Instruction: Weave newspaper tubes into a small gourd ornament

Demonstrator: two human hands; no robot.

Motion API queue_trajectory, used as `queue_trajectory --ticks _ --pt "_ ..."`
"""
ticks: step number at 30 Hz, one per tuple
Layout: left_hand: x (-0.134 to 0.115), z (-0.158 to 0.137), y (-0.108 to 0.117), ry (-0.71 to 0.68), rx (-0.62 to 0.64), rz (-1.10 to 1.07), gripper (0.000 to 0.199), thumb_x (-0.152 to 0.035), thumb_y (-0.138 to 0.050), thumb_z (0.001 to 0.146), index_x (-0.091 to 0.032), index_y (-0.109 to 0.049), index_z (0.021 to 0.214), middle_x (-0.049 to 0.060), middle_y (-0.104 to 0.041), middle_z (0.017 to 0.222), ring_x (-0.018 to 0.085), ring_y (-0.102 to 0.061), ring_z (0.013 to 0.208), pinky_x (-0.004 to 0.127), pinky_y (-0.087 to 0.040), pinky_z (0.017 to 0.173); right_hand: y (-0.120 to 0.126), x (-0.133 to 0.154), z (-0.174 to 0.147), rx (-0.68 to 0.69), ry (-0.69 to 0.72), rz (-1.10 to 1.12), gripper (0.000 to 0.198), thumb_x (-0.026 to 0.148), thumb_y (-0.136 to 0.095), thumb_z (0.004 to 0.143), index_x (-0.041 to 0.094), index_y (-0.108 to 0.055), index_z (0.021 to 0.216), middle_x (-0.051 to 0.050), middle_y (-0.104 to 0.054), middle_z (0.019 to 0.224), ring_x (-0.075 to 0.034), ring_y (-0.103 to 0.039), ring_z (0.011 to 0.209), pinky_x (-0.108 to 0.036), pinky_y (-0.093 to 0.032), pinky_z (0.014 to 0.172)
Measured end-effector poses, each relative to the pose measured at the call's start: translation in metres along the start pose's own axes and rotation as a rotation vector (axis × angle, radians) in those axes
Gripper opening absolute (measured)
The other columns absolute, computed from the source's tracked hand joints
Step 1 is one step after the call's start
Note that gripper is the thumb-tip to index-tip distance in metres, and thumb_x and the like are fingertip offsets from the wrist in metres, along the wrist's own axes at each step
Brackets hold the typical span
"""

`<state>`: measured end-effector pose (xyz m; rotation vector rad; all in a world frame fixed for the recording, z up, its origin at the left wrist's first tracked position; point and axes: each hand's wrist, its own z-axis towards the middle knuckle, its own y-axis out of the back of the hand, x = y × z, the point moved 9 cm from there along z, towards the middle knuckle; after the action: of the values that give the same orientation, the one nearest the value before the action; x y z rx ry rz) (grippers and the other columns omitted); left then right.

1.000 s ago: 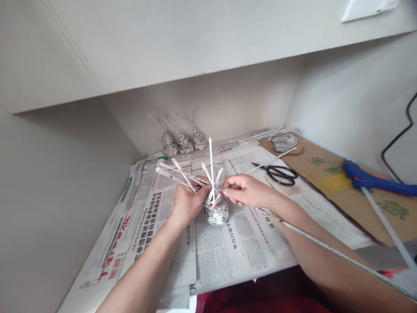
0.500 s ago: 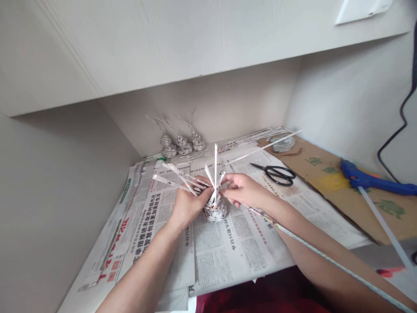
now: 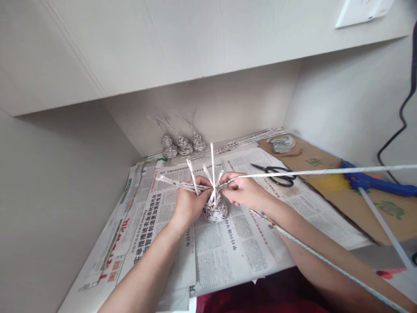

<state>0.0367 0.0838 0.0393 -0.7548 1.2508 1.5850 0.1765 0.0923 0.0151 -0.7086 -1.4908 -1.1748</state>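
Observation:
A small round piece woven from rolled newspaper (image 3: pixel 215 213) stands on the newspaper sheets, its paper spokes (image 3: pixel 212 167) sticking up and out to the left. My left hand (image 3: pixel 192 200) is closed on its left side, thumb pressed near the rim, holding the woven piece. Between thumb and fingers of my right hand (image 3: pixel 239 189) is a long paper strand (image 3: pixel 293 172), which runs from the spokes out past the right edge. A second paper strand (image 3: pixel 302 245) passes under my right wrist and along the forearm. The left fingertips are hidden behind the spokes.
Black scissors (image 3: pixel 276 174) lie to the right on newspaper. Beyond are cardboard (image 3: pixel 329 178), a blue glue gun (image 3: pixel 378 182) and a crumpled grey cloth (image 3: pixel 282 143). Three woven gourd shapes (image 3: pixel 185 145) and a bundle of paper rods (image 3: pixel 241 142) sit at the back, beneath a low overhang (image 3: pixel 195 48).
The strand at my right hand has swung from pointing back and right to lying level across the right side. One left spoke now stands more upright. Both hands stay nearly in place.

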Motion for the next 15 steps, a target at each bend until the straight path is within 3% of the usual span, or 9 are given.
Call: queue_trajectory --ticks 4,8,12,15 --pt "-0.002 0.000 -0.003 -0.038 0.026 0.057 0.011 -0.018 -0.061 0.073 -0.017 -0.071 0.079 0.005 -0.072 0.084 0.020 -0.066 0.080 0.030 -0.051 0.075 0.003 -0.001 -0.001 -0.019 -0.028 0.072 0.010 0.019 -0.059 0.072 0.019 -0.060 0.082 0.006 -0.051 0.048 -0.007 -0.044 0.039 -0.018 -0.034 0.038" --pt "-0.001 -0.001 -0.004 -0.047 0.032 0.142 0.012 -0.019 -0.060 0.073 -0.018 -0.072 0.077 0.005 -0.073 0.080 0.020 -0.066 0.075 0.030 -0.051 0.072 0.002 -0.008 0.000 0.052 -0.120 0.185 0.010 0.017 -0.060 0.072 0.018 -0.062 0.082 0.006 -0.052 0.047 -0.007 -0.044 0.039 -0.018 -0.036 0.039" --pt "0.000 0.000 0.003 -0.032 -0.026 0.254 0.016 -0.017 -0.056 0.075 -0.019 -0.071 0.080 0.003 -0.073 0.078 0.019 -0.066 0.073 0.028 -0.049 0.069 -0.005 -0.014 0.005 0.150 -0.184 0.515 0.020 0.021 -0.057 0.079 0.017 -0.063 0.097 0.003 -0.058 0.057 -0.008 -0.051 0.044 -0.017 -0.038 0.040" --pt "-0.001 0.001 0.011 -0.022 -0.099 0.339 0.016 -0.015 -0.053 0.075 -0.018 -0.069 0.079 0.004 -0.072 0.077 0.020 -0.067 0.073 0.027 -0.048 0.068 -0.008 -0.025 0.009 0.097 -0.253 0.802 0.020 0.022 -0.057 0.082 0.017 -0.060 0.101 0.001 -0.062 0.067 -0.008 -0.057 0.051 -0.016 -0.042 0.043"
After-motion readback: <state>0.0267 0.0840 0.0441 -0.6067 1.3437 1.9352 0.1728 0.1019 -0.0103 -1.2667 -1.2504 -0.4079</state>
